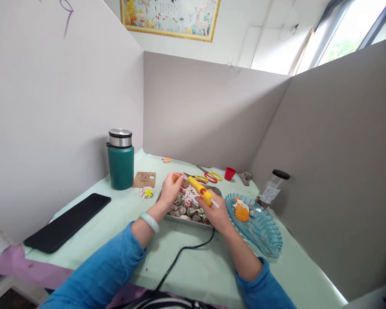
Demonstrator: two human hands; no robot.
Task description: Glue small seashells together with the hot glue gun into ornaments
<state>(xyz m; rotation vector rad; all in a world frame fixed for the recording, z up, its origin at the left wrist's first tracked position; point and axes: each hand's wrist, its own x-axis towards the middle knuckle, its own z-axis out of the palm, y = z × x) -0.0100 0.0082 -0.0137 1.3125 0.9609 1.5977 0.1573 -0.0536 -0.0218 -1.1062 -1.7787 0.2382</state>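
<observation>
My right hand [217,213] is wrapped round a yellow hot glue gun [198,189], with a clear glue stick poking out of its back end. A black cord trails from it down over the table. Close to the nozzle, my left hand [170,189] is closed on a small orange piece that looks like a shell [179,177]; the fingers cover part of it. Both hands are above a metal tray [186,222] filled with snail-like shells [190,211] and some white speckled pieces. Whether the nozzle touches the orange piece, I cannot tell.
A blue glass plate [263,238] with orange and white shells stands right. Behind are scissors [213,177], a red cup [230,173] and a jar [273,187]. Left are a green bottle [121,167], brown card [144,180], flower-like piece [147,192] and black slab [69,221]. Grey partitions surround the table.
</observation>
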